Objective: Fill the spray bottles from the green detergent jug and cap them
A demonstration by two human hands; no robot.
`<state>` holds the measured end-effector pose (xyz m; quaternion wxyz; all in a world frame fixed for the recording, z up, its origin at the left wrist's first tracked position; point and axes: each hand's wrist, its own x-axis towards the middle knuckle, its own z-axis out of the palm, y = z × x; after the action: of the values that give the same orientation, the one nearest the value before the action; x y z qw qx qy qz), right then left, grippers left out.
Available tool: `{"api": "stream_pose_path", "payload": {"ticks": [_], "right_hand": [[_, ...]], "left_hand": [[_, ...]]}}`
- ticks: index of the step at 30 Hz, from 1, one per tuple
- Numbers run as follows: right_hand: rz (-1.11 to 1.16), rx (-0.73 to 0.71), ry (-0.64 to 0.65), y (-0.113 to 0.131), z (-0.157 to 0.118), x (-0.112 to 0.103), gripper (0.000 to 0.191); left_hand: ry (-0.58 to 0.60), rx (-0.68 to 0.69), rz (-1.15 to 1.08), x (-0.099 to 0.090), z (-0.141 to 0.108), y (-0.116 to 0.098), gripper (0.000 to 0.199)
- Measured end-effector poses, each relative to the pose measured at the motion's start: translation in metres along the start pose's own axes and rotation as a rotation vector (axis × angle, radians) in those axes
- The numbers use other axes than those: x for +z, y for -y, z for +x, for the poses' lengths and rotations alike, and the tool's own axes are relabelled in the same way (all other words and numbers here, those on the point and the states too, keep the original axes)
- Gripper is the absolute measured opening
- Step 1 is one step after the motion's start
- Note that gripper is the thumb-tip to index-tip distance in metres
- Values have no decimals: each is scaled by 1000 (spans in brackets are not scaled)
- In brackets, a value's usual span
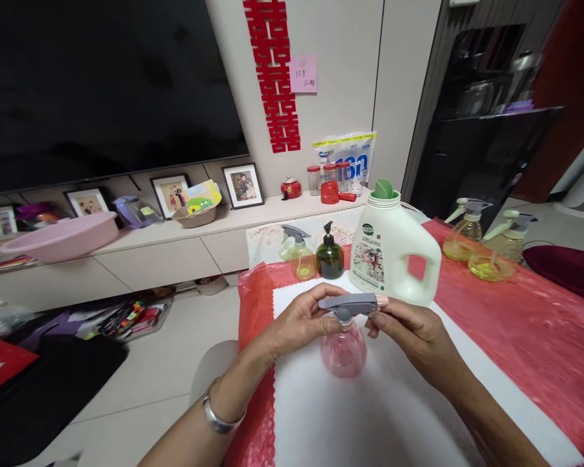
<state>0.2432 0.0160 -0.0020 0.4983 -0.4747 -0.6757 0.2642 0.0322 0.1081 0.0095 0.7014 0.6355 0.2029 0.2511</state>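
Both hands grip the grey spray head of the pink spray bottle standing on the white cloth on the table: left hand at the rear, right hand pinching the nozzle. Step in hand appears to be nozzle adjustment; next move calls for a steady bottle.

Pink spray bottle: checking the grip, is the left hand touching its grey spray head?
Touching. The head view shows the left hand fingers on the grey spray head of the pink spray bottle.

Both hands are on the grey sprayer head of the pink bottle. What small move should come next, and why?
Probably twist the grey sprayer head with the right hand while the left hand steadies it: the head sits on the pink bottle, which stands upright on the white cloth.
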Motion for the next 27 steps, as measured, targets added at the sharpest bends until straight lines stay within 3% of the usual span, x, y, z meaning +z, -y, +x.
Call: {"api": "stream_pose_path", "payload": {"ticks": [6, 15, 24, 27], "right_hand": [[-90, -67, -16, 5, -3, -2, 28], [-351, -219, -28, 16, -7, -1, 32], [-481, -185, -28, 28, -16, 7, 33], [-481, -123, -26, 29, -19, 14, 39]], "left_hand": [[-128, 188, -190, 19, -7, 32, 26], [-392, 219, -251, 38, -2, 46, 38], [-348, 338, -178, 46, -2, 42, 33], [-402, 332, -103, 44, -2, 49, 28]]}}
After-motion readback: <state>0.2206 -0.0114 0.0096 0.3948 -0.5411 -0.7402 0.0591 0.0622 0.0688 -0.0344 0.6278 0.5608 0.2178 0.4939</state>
